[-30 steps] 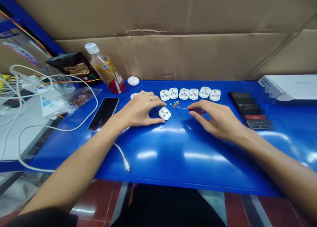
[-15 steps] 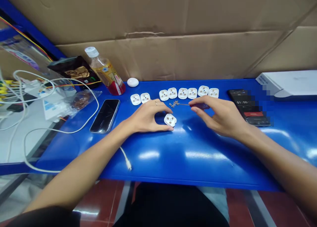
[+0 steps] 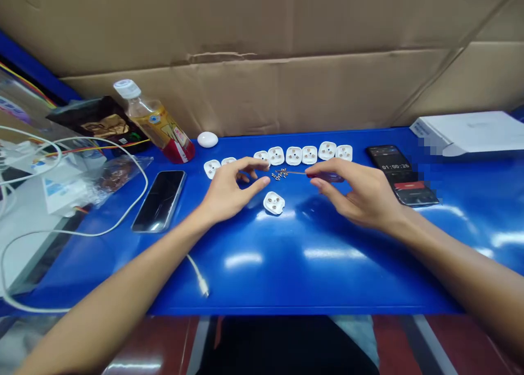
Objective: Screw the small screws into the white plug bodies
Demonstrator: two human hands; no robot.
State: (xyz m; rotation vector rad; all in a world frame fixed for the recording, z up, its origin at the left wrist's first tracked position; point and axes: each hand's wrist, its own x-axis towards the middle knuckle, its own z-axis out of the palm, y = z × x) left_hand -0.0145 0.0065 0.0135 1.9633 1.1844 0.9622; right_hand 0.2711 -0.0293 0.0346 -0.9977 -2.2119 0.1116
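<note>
1. Landmark: take the screw pile (image 3: pixel 280 174) as reference. The small brass-coloured screws lie loosely scattered on the blue bench (image 3: pixel 286 282).
2. Left hand: your left hand (image 3: pixel 230 192) is released, thumb and fingers spread apart, just left of the screw pile. Its fingertips overlap the row behind in this view; whether they touch it, you cannot tell.
3. Right hand: your right hand (image 3: pixel 358 192), right of the screw pile, grips the screwdriver (image 3: pixel 331 177) by its red handle between thumb and fingers. The thin shaft points left, its end at the pile; contact with a screw cannot be confirmed.
4. Loose part: the white housing (image 3: pixel 274 202) lies on the near side of the screw pile, apart from both your hands. Three metal fittings show inside it, and its near right edge carries a notch.
5. Housing row: eight similar white parts (image 3: pixel 293 155) stretch along the far side of the screw pile, extending to its left and right. Your left hand partly covers two of them.
6. Surroundings: left of the screw pile, observe a dark-screened phone (image 3: pixel 159 201), a tilted drink bottle (image 3: pixel 164 126) and a white egg-shaped object (image 3: pixel 207 140). To its right, a second phone (image 3: pixel 403 174) displays 01:00:26.
</note>
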